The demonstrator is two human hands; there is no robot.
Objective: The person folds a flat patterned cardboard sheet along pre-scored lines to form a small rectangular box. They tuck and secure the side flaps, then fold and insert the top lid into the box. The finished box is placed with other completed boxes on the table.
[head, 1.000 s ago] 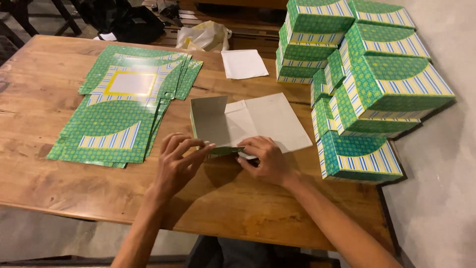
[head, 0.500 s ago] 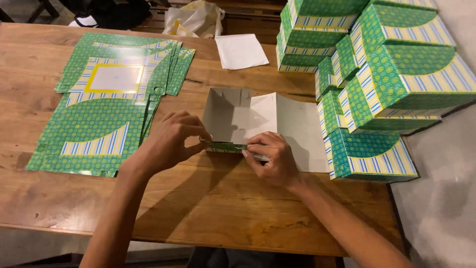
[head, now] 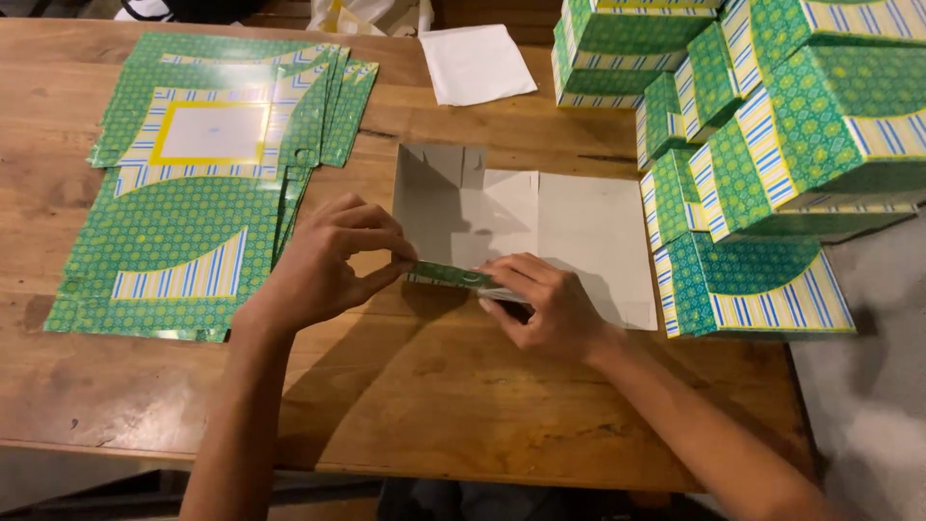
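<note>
A half-folded cardboard box blank point(head: 540, 227) lies grey side up in the middle of the wooden table point(head: 405, 405). Its left wall stands upright. Its near flap point(head: 449, 277), green patterned outside, is folded up along the front edge. My left hand point(head: 328, 265) pinches the left end of that flap between thumb and fingers. My right hand point(head: 545, 309) presses down on the flap's right end with fingers curled over it.
A stack of flat green patterned blanks point(head: 193, 174) lies on the left of the table. Several finished green boxes point(head: 762, 145) are piled at the right edge. A white sheet point(head: 477, 63) lies at the back, beside a plastic bag point(head: 371, 12).
The blank's left wall has been raised upright. Both hands have closed in on the near flap and folded it up. The view has moved closer.
</note>
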